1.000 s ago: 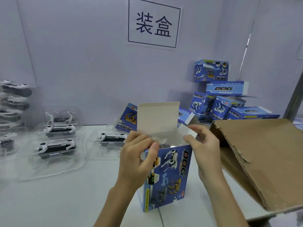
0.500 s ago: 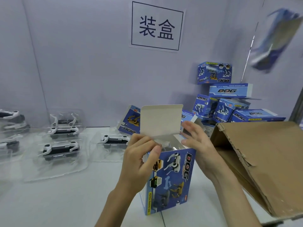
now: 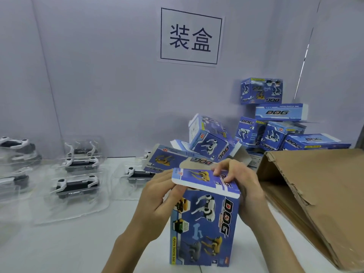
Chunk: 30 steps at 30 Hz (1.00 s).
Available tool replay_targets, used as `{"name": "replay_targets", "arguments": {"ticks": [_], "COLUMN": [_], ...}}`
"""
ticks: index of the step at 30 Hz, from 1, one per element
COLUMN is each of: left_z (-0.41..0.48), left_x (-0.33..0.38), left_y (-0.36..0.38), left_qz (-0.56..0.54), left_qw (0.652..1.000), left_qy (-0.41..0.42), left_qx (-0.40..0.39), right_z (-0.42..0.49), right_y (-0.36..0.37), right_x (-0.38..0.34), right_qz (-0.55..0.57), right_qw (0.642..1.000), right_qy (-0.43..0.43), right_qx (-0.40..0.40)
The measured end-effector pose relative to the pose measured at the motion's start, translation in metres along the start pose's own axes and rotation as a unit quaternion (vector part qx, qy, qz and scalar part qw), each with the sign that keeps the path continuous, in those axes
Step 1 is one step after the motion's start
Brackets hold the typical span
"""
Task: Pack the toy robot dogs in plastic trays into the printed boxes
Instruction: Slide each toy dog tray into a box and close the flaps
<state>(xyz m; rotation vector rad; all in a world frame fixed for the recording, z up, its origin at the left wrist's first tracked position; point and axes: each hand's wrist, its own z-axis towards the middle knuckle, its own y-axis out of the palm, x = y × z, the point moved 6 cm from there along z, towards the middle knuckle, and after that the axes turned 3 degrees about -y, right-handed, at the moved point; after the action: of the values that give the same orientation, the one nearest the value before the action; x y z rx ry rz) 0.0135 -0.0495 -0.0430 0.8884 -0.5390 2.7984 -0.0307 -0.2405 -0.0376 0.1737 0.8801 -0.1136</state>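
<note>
Lid [image 3: 202, 181] now folded down, no longer standing open, on your upright printed box [image 3: 202, 223] at the table's [image 3: 59, 243] front edge. Left hand [image 3: 155, 201] pinches the lid's edge; right hand [image 3: 242, 186] fingers [image 3: 224, 166] curl over its top. Tuck it next.

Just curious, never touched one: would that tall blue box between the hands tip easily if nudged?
Probably: the blue box stands on its small end, taller than wide. It looks like thin card, so likely light and easily dented. The left hand and right hand at its lid probably steady it.
</note>
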Motion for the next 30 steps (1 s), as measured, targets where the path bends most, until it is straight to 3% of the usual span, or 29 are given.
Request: {"name": "replay_targets", "arguments": {"ticks": [3,7,11,14,19,25,30], "left_z": [-0.001,-0.014,-0.037,-0.043,-0.044,-0.058,-0.058], "left_x": [0.001,0.013,0.023,0.026,0.025,0.02,0.018], "left_y": [-0.01,-0.013,-0.002,0.006,0.013,0.014,0.01], "left_qz": [0.021,0.124,0.17,0.164,0.153,0.136,0.147], "left_qw": [0.999,0.974,0.937,0.943,0.97,0.964,0.965], "left_qy": [0.016,0.087,0.129,0.106,0.05,0.017,0.02], "left_qx": [0.031,0.169,0.275,0.268,0.182,0.23,0.216], "right_z": [0.008,0.004,-0.004,-0.005,0.001,0.005,0.009], "right_y": [0.015,0.028,0.045,0.042,0.041,0.039,0.037], "right_x": [-0.017,-0.038,-0.043,-0.044,-0.041,-0.037,-0.04], "right_qz": [-0.062,-0.261,-0.299,-0.32,-0.312,-0.301,-0.312], "right_qw": [0.995,0.946,0.909,0.907,0.911,0.915,0.909], "right_qy": [-0.026,-0.032,0.02,0.017,0.021,0.039,0.053], "right_qx": [-0.068,-0.187,-0.292,-0.274,-0.271,-0.267,-0.273]}}
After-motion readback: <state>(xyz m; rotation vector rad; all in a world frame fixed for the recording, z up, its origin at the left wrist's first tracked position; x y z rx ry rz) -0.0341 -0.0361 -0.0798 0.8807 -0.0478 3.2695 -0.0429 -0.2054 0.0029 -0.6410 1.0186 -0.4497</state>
